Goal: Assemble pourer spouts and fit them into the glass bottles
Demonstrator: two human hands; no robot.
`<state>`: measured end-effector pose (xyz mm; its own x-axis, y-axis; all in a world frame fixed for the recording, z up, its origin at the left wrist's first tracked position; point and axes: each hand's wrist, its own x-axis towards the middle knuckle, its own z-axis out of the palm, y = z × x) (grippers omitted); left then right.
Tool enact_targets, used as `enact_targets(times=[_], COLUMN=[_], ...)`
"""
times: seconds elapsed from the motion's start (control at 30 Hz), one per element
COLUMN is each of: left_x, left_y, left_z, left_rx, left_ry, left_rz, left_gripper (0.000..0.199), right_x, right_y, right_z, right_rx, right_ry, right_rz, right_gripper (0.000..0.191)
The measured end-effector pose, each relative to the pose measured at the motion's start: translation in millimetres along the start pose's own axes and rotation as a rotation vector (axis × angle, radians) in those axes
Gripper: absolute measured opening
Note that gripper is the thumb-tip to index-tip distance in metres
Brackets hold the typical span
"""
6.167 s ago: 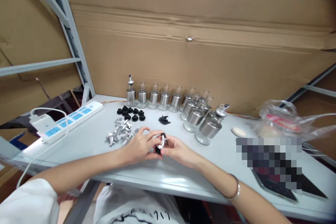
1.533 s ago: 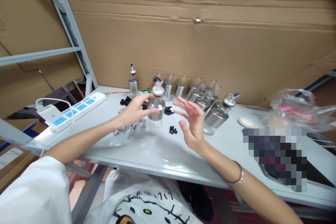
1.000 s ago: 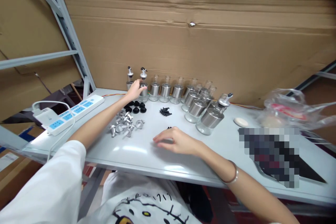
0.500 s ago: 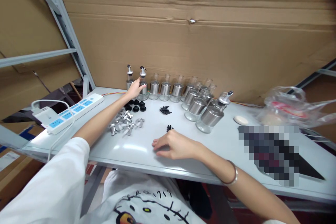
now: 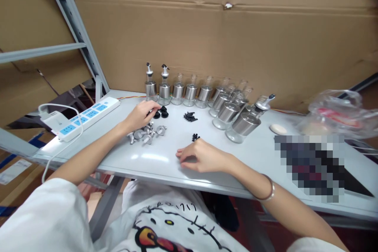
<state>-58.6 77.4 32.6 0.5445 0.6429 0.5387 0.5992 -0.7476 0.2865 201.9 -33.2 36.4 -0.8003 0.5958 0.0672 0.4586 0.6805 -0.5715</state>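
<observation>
Currently, the only clear writing is "1717" on the white shirt at six o'clock; the letters before it are hard to make out, and its cartoon print is cut off below. A label on the cardboard box at eight o'clock is too small to read. On the grey table, the left hand reaches toward ten o'clock, fingers bent down at the black stoppers; it hides part of their pile, so whether it grips one cannot be told. The right hand rests toward six o'clock, loosely curled, thumb apart from fingers, just beside some small black bits it partly covers. Silver spouts lie heaped at nine o'clock, slim black pieces at twelve. Two spouted bottles stand at eleven; bare bottles run from twelve to two, the farther ones overlapping, ending in another spouted bottle. At four o'clock, a pixelated patch obscures whatever lies there.
</observation>
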Motion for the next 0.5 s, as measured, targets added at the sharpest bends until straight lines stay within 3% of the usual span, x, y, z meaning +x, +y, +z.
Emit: enact_targets(times=[0.1,0.3,0.5], left_x=[-5,-4,-6], left_y=[1,12,15], left_z=[-2.0,-3.8,-3.8], left_rx=[0.015,0.065,0.083], left_ry=[-0.161,-0.375,-0.478], left_rz=[0.072,0.149,0.112], left_gripper=[0.030,0.028,0.034], right_x=[0,-1,0], right_y=[1,3,1], right_z=[1,1,0], right_rx=[0.008,0.022,0.025], right_ry=[0.002,-0.009,-0.009], right_rz=[0.004,0.001,0.001], right_gripper=[0.015,0.015,0.015])
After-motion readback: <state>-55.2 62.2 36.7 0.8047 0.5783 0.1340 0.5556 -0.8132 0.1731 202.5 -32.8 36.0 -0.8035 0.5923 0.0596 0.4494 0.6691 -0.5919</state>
